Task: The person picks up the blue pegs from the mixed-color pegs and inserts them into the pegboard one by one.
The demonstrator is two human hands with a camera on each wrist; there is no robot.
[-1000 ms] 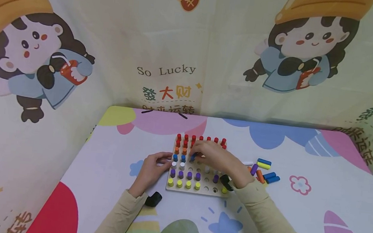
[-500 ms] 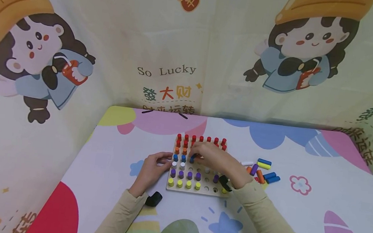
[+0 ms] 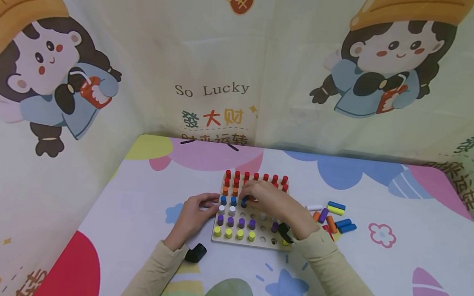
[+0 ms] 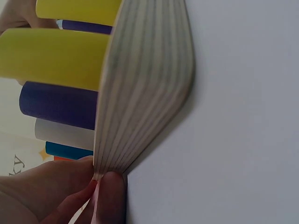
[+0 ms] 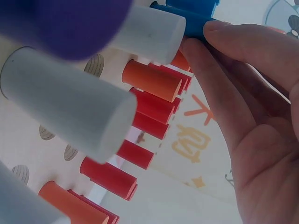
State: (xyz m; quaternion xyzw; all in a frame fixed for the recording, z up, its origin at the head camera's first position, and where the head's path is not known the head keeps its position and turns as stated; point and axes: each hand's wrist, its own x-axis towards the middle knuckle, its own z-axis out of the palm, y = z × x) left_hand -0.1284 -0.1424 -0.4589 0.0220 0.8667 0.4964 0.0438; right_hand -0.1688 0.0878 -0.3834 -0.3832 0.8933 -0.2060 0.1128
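Observation:
A wooden pegboard [image 3: 249,244] carries rows of red, orange, blue, white, purple and yellow pegs, with several bare holes in its front and middle. My right hand [image 3: 270,201] reaches over it and pinches a blue peg [image 5: 194,22] between thumb and fingertips. In the head view that peg stands at the blue row, just right of two standing blue pegs [image 3: 228,201]; its lower end meets the board there. At the board's left side, my left hand [image 3: 196,213] holds the edge, fingers and thumb against the rim. White pegs [image 5: 70,102] stand close in the right wrist view.
Loose pegs lie on the patterned tabletop right of the board, among them a blue peg [image 3: 343,223], a yellow peg [image 3: 335,210], a purple peg [image 3: 323,215] and an orange peg [image 3: 331,224]. A printed cloth wall [image 3: 286,76] rises behind the table.
Little differs. My right hand keeps its pinch on the blue peg, which sits slightly lower and straighter than a second ago. The left hand stays at the board's edge.

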